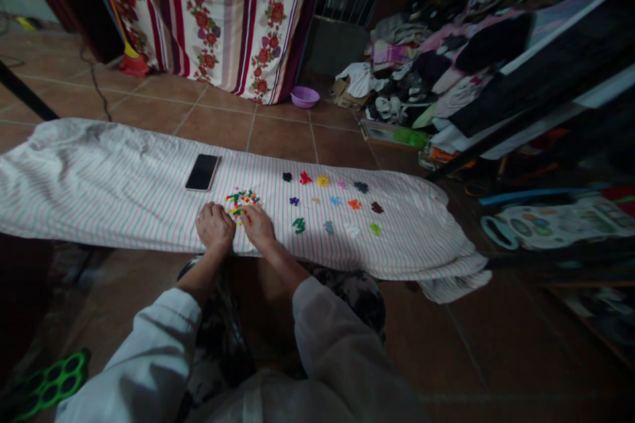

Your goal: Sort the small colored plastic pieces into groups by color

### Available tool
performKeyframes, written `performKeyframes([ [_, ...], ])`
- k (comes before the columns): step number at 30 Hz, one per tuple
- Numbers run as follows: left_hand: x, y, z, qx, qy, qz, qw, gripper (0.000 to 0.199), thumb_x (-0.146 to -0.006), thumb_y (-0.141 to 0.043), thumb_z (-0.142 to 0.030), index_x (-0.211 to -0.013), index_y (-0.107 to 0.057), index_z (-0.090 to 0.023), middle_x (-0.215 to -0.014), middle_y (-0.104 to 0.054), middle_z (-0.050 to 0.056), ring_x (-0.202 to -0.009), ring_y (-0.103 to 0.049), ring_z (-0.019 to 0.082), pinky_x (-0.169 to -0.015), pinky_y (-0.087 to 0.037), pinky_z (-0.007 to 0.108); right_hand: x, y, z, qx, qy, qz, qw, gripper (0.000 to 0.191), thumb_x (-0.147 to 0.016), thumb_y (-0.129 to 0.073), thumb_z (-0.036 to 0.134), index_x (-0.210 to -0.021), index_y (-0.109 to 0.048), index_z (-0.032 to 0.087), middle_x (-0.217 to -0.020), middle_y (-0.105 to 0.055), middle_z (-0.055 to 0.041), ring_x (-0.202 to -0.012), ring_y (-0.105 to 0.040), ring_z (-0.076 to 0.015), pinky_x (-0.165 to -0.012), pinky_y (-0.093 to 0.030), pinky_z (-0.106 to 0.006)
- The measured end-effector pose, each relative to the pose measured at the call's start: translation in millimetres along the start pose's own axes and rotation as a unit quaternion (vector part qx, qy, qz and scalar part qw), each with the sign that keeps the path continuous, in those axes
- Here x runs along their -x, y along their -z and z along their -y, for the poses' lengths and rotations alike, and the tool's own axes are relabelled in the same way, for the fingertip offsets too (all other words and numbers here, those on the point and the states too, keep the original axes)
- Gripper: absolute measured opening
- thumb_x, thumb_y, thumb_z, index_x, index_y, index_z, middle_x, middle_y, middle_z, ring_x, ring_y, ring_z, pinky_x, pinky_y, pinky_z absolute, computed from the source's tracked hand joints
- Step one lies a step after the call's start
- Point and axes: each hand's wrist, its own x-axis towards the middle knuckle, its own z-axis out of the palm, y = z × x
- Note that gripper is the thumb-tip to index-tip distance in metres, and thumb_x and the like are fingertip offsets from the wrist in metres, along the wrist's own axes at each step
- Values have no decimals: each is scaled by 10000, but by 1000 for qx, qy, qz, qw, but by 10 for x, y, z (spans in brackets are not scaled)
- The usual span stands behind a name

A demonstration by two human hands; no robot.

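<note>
A: What sits at the heart of the scene?

B: A loose pile of small multicolored pieces [243, 199], lying to the right of a dark-screened phone [202, 172] and slightly closer to the person.

A: And the hands?

B: Both are at the pile, on the person's side of the phone. The left hand [215, 226] rests at its near edge, fingers curled; whether they hold anything, one cannot tell. The right hand [256, 228] reaches over the pieces with fingertips drawn together; what they grip, if anything, is too small to tell.

A: What lies farther along?

B: Well to the right of the phone, small single-color clusters [354, 203] stand in three loose rows, among them black, red, yellow, orange, green and white.

A: The surface beneath?

B: A striped cloth [124, 165], white with pink and grayish-green lines, stretches out on both sides of the phone, rumpled at its far left end and drooping in folds at its far right.

A: And the room?

B: Dim, with reddish-brown floor tiles [278, 135]. Beyond the phone hangs a floral curtain [233, 20]; a purple basin [305, 97] sits beyond it and to the right. A red-headed broom [133, 66] stands beyond the phone to the left, and heaped clothes [441, 46] fill the far right.
</note>
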Motion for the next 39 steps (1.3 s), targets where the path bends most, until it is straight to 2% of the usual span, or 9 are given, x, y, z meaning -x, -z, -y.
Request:
performKeyframes([
  [9,1,70,-25,14,0,18,1000,337,-937,-381,-234,-1078,-665,-122,-1268,-617,186,-1200,-522,320,-994,-375,463,105,224,-122,-63,-63,-69,994,278,-938,-506,172,-1135,-692,234,-1139,-693,-41,-1015,-654,-147,-956,-494,-284],
  [12,3,83,-40,17,6,13,1000,341,-938,-380,-232,-1080,-671,-129,-1257,-620,185,-1180,-532,318,-989,-372,469,187,269,-243,-77,-65,-97,990,277,-917,-507,173,-1107,-700,229,-1140,-701,-41,-1010,-659,-151,-959,-498,-293],
  [16,3,58,-26,-3,1,11,1000,358,-940,-362,-252,-1072,-669,-124,-1239,-630,179,-1178,-535,314,-986,-373,451,334,405,-471,-96,-77,-150,981,255,-890,-508,201,-1041,-712,210,-1028,-714,-58,-918,-670,-169,-902,-530,-311],
  [19,3,25,1,-19,-10,11,1000,379,-946,-342,-271,-1080,-659,-111,-1220,-633,180,-1176,-536,311,-990,-375,445,482,609,-691,-101,-75,-193,973,261,-884,-500,246,-1023,-716,199,-991,-706,-73,-888,-669,-179,-870,-546,-321],
  [23,14,23,3,-32,-15,6,999,401,-950,-325,-297,-1094,-648,-109,-1242,-619,190,-1194,-526,317,-989,-380,461,735,1000,-1051,-84,-83,-255,960,294,-875,-481,299,-1005,-717,180,-1011,-694,-98,-910,-664,-187,-854,-557,-322],
  [27,38,103,-66,-54,-14,26,998,417,-935,-323,-320,-1092,-635,-92,-1215,-616,220,-1162,-536,345,-950,-399,493,1002,1421,-1475,-27,-142,-325,935,304,-841,-472,302,-972,-715,176,-973,-689,-106,-865,-651,-195,-818,-561,-334],
  [31,93,181,-152,-61,-28,48,997,434,-932,-316,-335,-1101,-620,-75,-1248,-601,244,-1215,-518,367,-973,-403,519,1233,1768,-1917,50,-194,-383,902,308,-799,-447,269,-938,-701,161,-894,-695,-112,-878,-638,-225,-877,-534,-384],
  [35,147,187,-161,-65,-44,73,994,428,-925,-362,-343,-1160,-597,-73,-1370,-534,273,-1357,-416,378,-1034,-376,547,1404,1983,-2280,81,-239,-392,885,321,-774,-421,255,-939,-675,148,-897,-708,-120,-868,-647,-227,-852,-530,-374],
  [39,165,196,-80,-68,-99,111,987,380,-897,-455,-356,-1163,-615,-136,-1351,-564,245,-1376,-405,375,-1026,-379,557,1482,2076,-2503,93,-270,-396,873,309,-750,-430,240,-941,-657,156,-883,-708,-101,-845,-655,-224,-821,-531,-366],
])
